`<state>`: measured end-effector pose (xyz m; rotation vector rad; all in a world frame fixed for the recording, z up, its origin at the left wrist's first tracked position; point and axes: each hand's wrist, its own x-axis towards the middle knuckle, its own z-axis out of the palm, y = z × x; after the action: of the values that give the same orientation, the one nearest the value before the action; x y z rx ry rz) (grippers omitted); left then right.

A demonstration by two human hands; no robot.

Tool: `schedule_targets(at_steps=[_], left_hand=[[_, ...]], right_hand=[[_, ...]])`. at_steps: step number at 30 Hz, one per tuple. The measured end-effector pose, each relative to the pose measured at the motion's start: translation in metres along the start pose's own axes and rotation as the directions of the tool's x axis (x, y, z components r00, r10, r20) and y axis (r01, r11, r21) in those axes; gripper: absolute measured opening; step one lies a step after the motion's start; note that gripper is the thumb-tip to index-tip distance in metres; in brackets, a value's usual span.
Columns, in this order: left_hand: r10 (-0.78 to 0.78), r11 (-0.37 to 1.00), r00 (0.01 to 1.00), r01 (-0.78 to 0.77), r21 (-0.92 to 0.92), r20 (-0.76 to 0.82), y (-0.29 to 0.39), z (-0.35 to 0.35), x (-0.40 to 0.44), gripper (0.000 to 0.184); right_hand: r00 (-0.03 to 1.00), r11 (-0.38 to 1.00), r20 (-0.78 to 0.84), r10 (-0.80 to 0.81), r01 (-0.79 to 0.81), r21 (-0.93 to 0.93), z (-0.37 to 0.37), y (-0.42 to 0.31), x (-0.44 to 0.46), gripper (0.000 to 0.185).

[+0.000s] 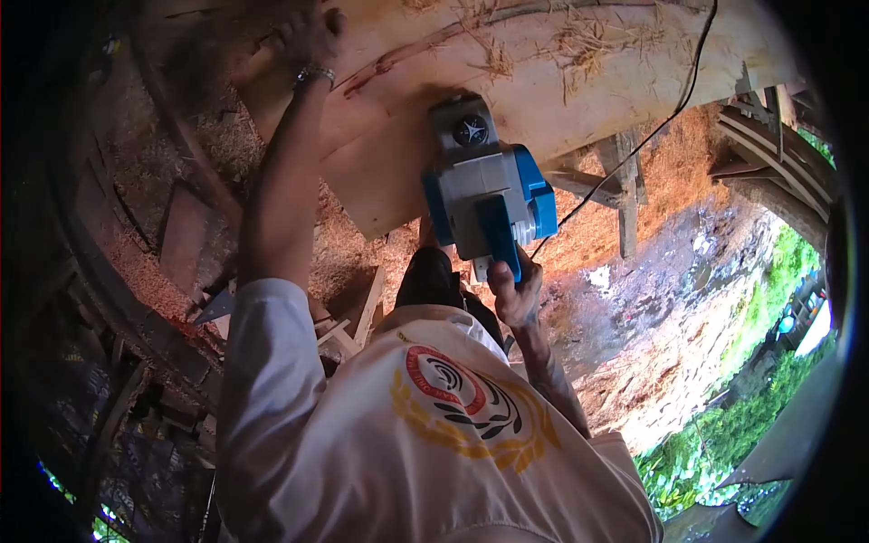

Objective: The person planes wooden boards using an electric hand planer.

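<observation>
A blue and grey electric hand planer (480, 185) sits on a wide pale wooden board (389, 136), close to the board's near edge. My right hand (519, 297) is wrapped round the planer's blue rear handle. A black power cord (625, 163) runs from the tool's rear up to the top right. Far forward on the left, my left hand (308, 36) rests at the board, with a bracelet or watch (314, 74) on its wrist. Its fingers look spread and slightly bent in dim light, with no tool seen in them.
Curly wood shavings (584, 50) lie on the board's far part. Sawdust (670, 163) covers the ground around it. Stacked curved timber (778, 149) stands at the right. Scrap wood (362, 308) lies near my legs, and a dark curved beam (118, 262) is on the left.
</observation>
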<state>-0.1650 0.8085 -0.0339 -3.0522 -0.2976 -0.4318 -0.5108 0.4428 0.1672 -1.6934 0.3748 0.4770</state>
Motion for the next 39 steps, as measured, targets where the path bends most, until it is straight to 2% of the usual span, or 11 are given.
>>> schedule_targets(at_steps=[7,10,14,16,19,22,24,28,31,33,39], left_hand=[[-0.023,1.000,0.980,0.023,0.003,0.198,0.014,-0.042,0.002,0.061],[0.137,0.965,0.982,-0.162,-0.208,-0.126,-0.003,-0.037,0.005,0.048],[0.312,0.904,0.931,-0.230,-0.361,0.189,-0.043,-0.026,0.024,0.052],[0.318,0.896,0.947,-0.314,-0.315,-0.038,-0.050,-0.002,0.024,0.044],[0.208,0.960,0.978,-0.204,-0.195,0.000,-0.058,0.028,0.020,0.035],[0.075,0.996,0.988,-0.067,-0.063,0.133,-0.040,-0.011,0.024,0.038],[-0.035,0.996,0.994,0.043,-0.078,0.108,-0.028,-0.023,0.022,0.051],[0.080,0.992,0.990,-0.067,-0.111,0.119,-0.026,-0.040,0.018,0.043],[-0.008,0.936,0.991,0.053,-0.347,0.131,-0.018,-0.052,0.021,0.072],[-0.008,0.975,0.987,0.044,-0.219,0.160,-0.036,-0.009,0.029,0.070],[-0.012,0.986,0.988,0.037,-0.160,0.154,-0.042,0.015,0.028,0.062]], right_hand=[[1.000,1.000,-0.022,0.004,-0.003,0.020,0.035,-0.043,0.079,0.048],[0.994,0.990,-0.047,-0.099,0.093,-0.109,0.053,-0.076,0.126,0.053],[0.974,0.974,-0.062,-0.217,0.213,-0.072,0.089,-0.114,0.205,0.057],[0.851,0.866,-0.167,-0.497,0.497,-0.045,0.109,-0.139,0.241,0.057],[0.906,0.909,-0.094,-0.413,0.405,-0.101,0.113,-0.167,0.255,0.051],[0.757,0.584,0.110,-0.644,0.580,-0.568,0.090,-0.088,0.252,0.053],[0.942,0.911,0.035,-0.333,0.331,-0.245,0.076,-0.090,0.193,0.050],[0.998,0.999,0.059,0.036,-0.036,0.004,0.037,-0.033,0.054,0.045],[0.986,1.000,-0.164,0.008,-0.011,-0.014,0.019,0.020,-0.037,0.055],[0.992,0.982,-0.080,-0.098,0.084,-0.167,0.003,0.039,-0.050,0.062],[0.999,0.995,-0.038,-0.007,0.003,-0.103,0.020,0.020,-0.003,0.055]])
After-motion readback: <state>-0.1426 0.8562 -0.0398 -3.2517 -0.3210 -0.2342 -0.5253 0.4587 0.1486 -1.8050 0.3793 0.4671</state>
